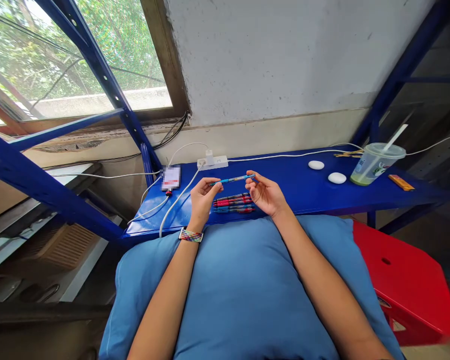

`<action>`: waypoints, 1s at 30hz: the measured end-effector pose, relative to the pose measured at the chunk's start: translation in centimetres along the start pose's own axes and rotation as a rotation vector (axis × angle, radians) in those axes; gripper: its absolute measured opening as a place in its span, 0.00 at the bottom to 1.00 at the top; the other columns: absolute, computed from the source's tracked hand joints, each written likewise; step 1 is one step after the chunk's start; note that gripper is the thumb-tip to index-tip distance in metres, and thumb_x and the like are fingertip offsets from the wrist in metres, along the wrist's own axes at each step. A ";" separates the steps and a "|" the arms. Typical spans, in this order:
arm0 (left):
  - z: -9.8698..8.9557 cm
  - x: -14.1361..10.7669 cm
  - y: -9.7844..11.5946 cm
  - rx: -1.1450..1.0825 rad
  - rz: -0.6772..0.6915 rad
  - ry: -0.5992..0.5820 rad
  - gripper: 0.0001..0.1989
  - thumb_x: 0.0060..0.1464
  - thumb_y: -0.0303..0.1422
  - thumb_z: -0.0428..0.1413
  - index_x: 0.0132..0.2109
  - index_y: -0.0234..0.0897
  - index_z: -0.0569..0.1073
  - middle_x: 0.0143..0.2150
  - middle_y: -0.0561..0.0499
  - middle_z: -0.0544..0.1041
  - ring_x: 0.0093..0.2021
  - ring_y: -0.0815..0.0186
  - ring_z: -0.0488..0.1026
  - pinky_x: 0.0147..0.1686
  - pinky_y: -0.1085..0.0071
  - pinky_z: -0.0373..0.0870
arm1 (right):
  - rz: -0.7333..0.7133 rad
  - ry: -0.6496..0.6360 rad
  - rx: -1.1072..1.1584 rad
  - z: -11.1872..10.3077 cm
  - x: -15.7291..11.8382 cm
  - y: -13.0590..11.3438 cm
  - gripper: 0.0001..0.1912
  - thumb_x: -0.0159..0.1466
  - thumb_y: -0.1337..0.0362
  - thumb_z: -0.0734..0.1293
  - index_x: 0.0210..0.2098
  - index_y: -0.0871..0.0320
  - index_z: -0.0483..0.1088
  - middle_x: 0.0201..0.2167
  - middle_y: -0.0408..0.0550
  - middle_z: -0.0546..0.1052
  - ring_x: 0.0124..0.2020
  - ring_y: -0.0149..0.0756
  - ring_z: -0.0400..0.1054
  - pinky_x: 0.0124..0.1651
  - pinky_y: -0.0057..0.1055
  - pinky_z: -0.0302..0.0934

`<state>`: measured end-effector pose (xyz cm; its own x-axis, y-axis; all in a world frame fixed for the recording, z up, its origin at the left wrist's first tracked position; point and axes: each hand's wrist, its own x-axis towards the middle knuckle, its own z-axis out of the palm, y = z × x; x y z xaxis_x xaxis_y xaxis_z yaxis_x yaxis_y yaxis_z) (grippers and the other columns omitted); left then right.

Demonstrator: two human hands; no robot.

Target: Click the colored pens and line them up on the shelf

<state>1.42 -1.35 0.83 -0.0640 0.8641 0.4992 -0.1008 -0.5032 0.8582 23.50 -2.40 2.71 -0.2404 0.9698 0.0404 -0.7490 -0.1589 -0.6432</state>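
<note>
Glossy blue metal shelf [285,184], matt blue cloth pillow [240,290]

Left wrist [195,227]: snug, woven-looking band [191,235], multicoloured flecks of red, blue and white, pale fitting [181,233] at its outer edge. Left hand [203,198], right hand [267,196] bare. Left forearm [168,290], right forearm [322,265] uncovered.

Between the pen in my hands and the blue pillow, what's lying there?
A small row of red and blue pens lies on the blue tabletop between the held pen and the pillow, seen in the head view.
</note>
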 end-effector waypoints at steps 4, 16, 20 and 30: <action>-0.2 0.2 -0.3 0.006 0.010 0.009 0.15 0.57 0.43 0.72 0.44 0.38 0.84 0.35 0.49 0.84 0.38 0.63 0.82 0.44 0.65 0.80 | -0.092 0.000 -0.193 -0.4 0.3 0.5 0.14 0.73 0.57 0.69 0.51 0.58 0.81 0.37 0.49 0.85 0.32 0.34 0.78 0.33 0.28 0.78; -1.8 0.6 -2.6 0.462 -0.029 -0.014 0.05 0.58 0.33 0.68 0.42 0.43 0.88 0.36 0.47 0.86 0.35 0.58 0.80 0.40 0.63 0.76 | -0.548 0.226 -1.361 -4.6 2.2 2.3 0.08 0.65 0.66 0.72 0.37 0.50 0.86 0.38 0.49 0.84 0.39 0.46 0.76 0.58 0.50 0.70; -2.3 0.5 -3.3 0.537 0.002 -0.037 0.05 0.55 0.30 0.69 0.39 0.44 0.89 0.34 0.47 0.86 0.35 0.55 0.80 0.41 0.62 0.76 | -0.551 0.200 -1.442 -5.2 2.5 2.9 0.11 0.66 0.69 0.72 0.40 0.49 0.86 0.39 0.50 0.85 0.43 0.48 0.76 0.61 0.51 0.67; -1.7 0.3 -1.9 0.843 -0.170 -0.168 0.14 0.61 0.27 0.59 0.45 0.43 0.89 0.45 0.47 0.89 0.48 0.53 0.84 0.59 0.57 0.77 | -0.401 0.150 -1.773 -4.5 2.2 2.4 0.18 0.73 0.73 0.64 0.48 0.54 0.87 0.52 0.52 0.86 0.55 0.50 0.76 0.63 0.43 0.67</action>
<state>-0.12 -0.13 -0.86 0.0390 0.9498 0.3104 0.6761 -0.2538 0.6917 23.93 0.13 -2.17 -0.1056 0.9182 0.3819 0.7493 0.3259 -0.5765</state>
